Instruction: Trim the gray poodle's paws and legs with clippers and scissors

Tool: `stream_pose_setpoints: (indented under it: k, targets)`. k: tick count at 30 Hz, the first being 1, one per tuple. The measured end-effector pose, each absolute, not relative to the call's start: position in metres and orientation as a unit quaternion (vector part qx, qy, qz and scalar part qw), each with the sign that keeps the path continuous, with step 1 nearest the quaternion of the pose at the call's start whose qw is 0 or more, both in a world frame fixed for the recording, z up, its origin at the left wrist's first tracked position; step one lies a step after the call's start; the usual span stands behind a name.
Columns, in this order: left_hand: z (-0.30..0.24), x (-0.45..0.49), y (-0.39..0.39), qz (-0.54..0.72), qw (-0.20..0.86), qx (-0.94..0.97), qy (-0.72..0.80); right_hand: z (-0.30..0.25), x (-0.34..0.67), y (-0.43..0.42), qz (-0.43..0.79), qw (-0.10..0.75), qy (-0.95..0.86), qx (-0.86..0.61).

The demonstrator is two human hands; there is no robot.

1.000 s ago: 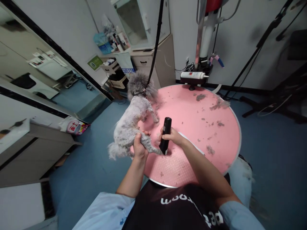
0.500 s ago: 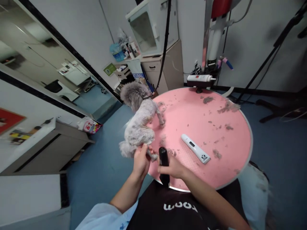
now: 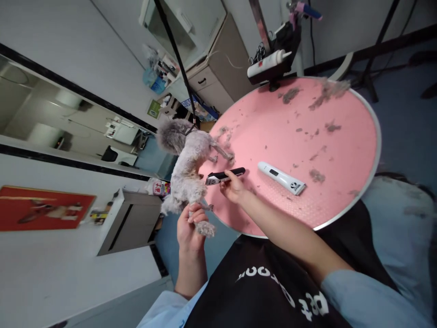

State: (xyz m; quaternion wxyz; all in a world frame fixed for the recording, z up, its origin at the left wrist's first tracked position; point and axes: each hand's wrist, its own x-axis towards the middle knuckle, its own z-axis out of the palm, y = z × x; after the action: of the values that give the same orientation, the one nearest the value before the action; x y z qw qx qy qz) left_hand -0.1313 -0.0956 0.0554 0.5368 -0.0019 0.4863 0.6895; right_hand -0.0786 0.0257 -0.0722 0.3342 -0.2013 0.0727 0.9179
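A grey dog [image 3: 191, 157] with a close-cut body and fluffy head stands at the left edge of the pink round table [image 3: 252, 132], its head turned away. My left hand [image 3: 191, 225] is closed round one hind leg, lifting it out over the table's edge; the furry paw [image 3: 205, 228] sticks out past my fingers. In my right hand [image 3: 234, 187] is a black hair clipper [image 3: 226, 175], its blade end pointing left, close to the dog's belly and hind leg. Whether the blade touches the fur I cannot tell. A white clipper [image 3: 282, 177] lies on the table to the right.
Tufts of cut hair [image 3: 317, 176] lie scattered over the tabletop. A black grooming strap [image 3: 177, 50] runs down to the dog's neck. At the far edge, a holder carries a white bottle [image 3: 266, 64] and scissors [image 3: 259, 53]. Beyond stands a cabinet [image 3: 225, 68].
My left hand has raised the hind leg outward from the table. My right hand has turned the black clipper from upright to level and moved it toward the dog's belly. The view has tilted.
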Motion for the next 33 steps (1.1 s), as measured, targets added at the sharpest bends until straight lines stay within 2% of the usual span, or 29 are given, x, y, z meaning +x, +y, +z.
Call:
stream_pose_setpoints:
  k: [9, 17, 24, 33]
  targets:
    - [0.059, -0.123, -0.097, 0.722, 0.537, -0.103, 0.425, -0.06, -0.064, -0.004, 0.939, 0.32, 0.074, -0.103]
    - [0.057, -0.122, -0.099, 0.73, 0.553, -0.128, 0.38, -0.052, -0.039, 0.003, 0.882, 0.457, 0.042, -0.103]
    - [0.056, -0.125, -0.096, 0.719, 0.566, -0.131, 0.382, -0.054, -0.033, -0.019, 0.91, 0.409, -0.028, -0.064]
    - [0.052, -0.126, -0.096, 0.711, 0.594, -0.12, 0.357, -0.062, -0.036, -0.009, 0.91, 0.403, 0.066, -0.076]
